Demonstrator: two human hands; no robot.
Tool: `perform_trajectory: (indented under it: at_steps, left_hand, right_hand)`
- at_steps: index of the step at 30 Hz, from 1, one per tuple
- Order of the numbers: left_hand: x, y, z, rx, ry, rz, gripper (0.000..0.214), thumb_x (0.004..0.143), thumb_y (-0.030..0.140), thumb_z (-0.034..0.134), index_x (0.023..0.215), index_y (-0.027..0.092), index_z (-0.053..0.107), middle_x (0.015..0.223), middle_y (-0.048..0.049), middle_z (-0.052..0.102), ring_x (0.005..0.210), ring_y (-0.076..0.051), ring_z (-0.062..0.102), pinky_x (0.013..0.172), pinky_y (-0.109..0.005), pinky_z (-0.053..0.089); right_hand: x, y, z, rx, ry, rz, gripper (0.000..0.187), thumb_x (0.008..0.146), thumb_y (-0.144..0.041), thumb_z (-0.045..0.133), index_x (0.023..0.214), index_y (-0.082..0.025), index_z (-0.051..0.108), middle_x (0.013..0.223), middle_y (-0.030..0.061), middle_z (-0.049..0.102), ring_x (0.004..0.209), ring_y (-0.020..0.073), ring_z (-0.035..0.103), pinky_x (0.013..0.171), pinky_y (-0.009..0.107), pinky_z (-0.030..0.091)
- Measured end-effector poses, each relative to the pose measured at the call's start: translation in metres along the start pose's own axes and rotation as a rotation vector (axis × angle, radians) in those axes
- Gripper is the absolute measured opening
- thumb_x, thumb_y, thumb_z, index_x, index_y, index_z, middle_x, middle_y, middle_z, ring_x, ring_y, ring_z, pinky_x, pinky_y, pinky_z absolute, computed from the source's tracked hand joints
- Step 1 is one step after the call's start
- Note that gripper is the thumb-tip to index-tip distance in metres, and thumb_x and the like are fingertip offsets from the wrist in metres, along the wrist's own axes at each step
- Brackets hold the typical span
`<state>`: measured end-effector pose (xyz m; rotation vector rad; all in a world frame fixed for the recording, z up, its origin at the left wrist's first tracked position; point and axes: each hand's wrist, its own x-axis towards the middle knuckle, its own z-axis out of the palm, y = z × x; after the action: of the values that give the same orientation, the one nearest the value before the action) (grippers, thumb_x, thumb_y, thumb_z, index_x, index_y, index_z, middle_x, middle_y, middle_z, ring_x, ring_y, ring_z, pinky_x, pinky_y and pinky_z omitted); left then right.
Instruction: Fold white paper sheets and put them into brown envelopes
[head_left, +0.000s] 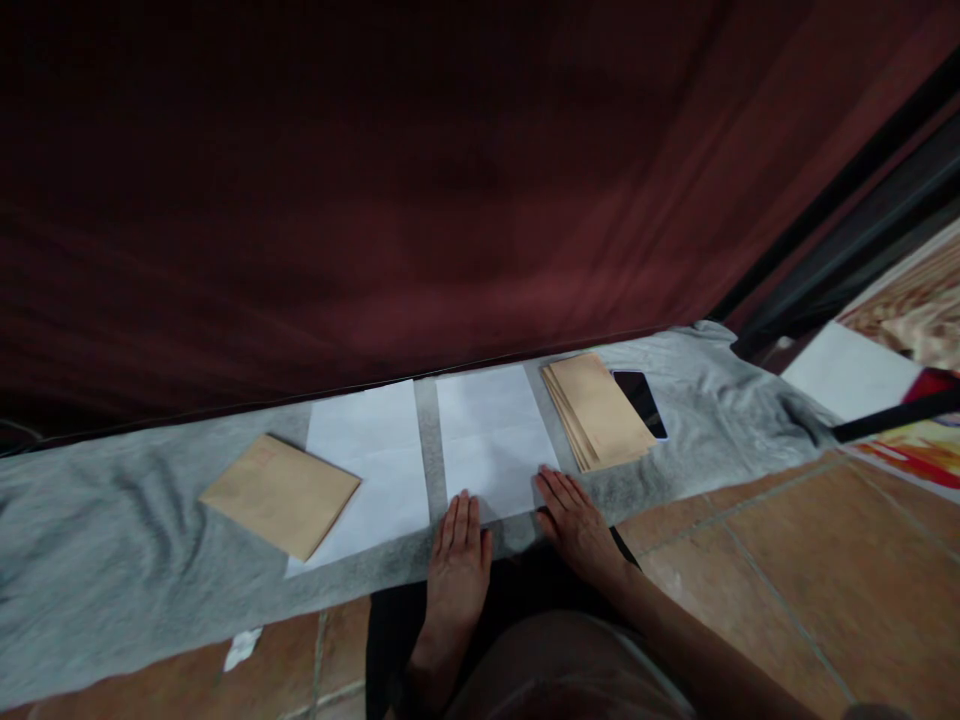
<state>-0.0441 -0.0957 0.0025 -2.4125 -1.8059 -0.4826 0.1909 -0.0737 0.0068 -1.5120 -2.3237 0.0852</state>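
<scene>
A white sheet of paper [495, 430] lies flat on the grey cloth straight in front of me. My left hand [457, 550] rests palm down at its near left corner, fingers stretched out. At the near right corner lies my right hand [574, 515], also flat, its fingertips on the paper's edge. Neither hand grips anything. To the left is more white paper [375, 470], partly covered by a brown envelope [281, 495]. On the right, close beyond my right hand, several brown envelopes [604, 410] are stacked in a slightly fanned pile.
A phone [641, 403] with a dark screen lies partly under the envelope pile. The grey cloth [112, 540] covers a long, narrow surface against a dark red curtain [450, 200]. A white scrap [242, 648] lies on the tiled floor [810, 550]. Printed panels [915, 330] and dark bars stand at right.
</scene>
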Motion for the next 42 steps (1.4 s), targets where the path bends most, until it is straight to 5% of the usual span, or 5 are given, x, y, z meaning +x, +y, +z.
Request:
perform_trajectory:
  at_steps: [6,10,26,35,42]
  left_hand:
    - [0.009,-0.012,0.005,0.083,-0.11,0.074,0.051,0.094,0.011,0.044,0.143,0.016,0.054,0.146,-0.0135,0.056,0.136,-0.029,0.052,0.106,-0.043,0.05]
    - [0.016,-0.016,0.005,0.104,-0.158,0.09,0.065,0.087,0.0,0.04,0.146,0.023,0.051,0.146,-0.0113,0.056,0.132,-0.027,0.055,0.101,-0.042,0.052]
    - [0.013,-0.021,-0.032,-0.048,-0.075,0.084,0.039,0.093,0.009,0.041,0.114,0.024,0.071,0.121,-0.0042,0.074,0.109,-0.022,0.069,0.093,-0.035,0.056]
    - [0.0,-0.035,-0.042,-0.269,-0.037,0.085,0.032,0.098,0.019,0.044,0.117,0.026,0.069,0.121,-0.0025,0.073,0.112,-0.019,0.068,0.097,-0.034,0.057]
    - [-0.002,-0.053,-0.056,-0.32,-0.227,0.144,0.084,0.075,-0.003,0.041,0.154,0.027,0.037,0.16,-0.0024,0.039,0.146,-0.019,0.038,0.119,-0.04,0.038]
  right_hand:
    - [0.004,0.003,-0.002,0.008,0.003,-0.005,0.052,0.099,-0.023,0.047,0.149,-0.009,0.045,0.151,0.0163,0.049,0.14,0.0277,0.046,0.116,0.047,0.04]
    - [0.004,0.004,0.0,0.016,0.026,-0.001,0.052,0.098,-0.022,0.049,0.148,-0.011,0.046,0.15,0.0158,0.051,0.139,0.0277,0.047,0.115,0.048,0.041]
    - [0.002,0.023,-0.004,0.209,0.002,-0.074,0.057,0.093,-0.016,0.053,0.149,-0.019,0.046,0.148,0.0103,0.054,0.136,0.024,0.051,0.114,0.047,0.045]
    - [0.0,0.031,-0.026,0.352,-0.122,-0.189,0.049,0.096,-0.011,0.046,0.142,-0.026,0.055,0.141,0.0055,0.062,0.131,0.0194,0.057,0.112,0.041,0.047]
    - [-0.007,0.034,-0.039,0.487,-0.119,-0.232,0.035,0.096,-0.016,0.054,0.128,-0.026,0.064,0.129,0.0069,0.069,0.124,0.0215,0.061,0.104,0.041,0.051]
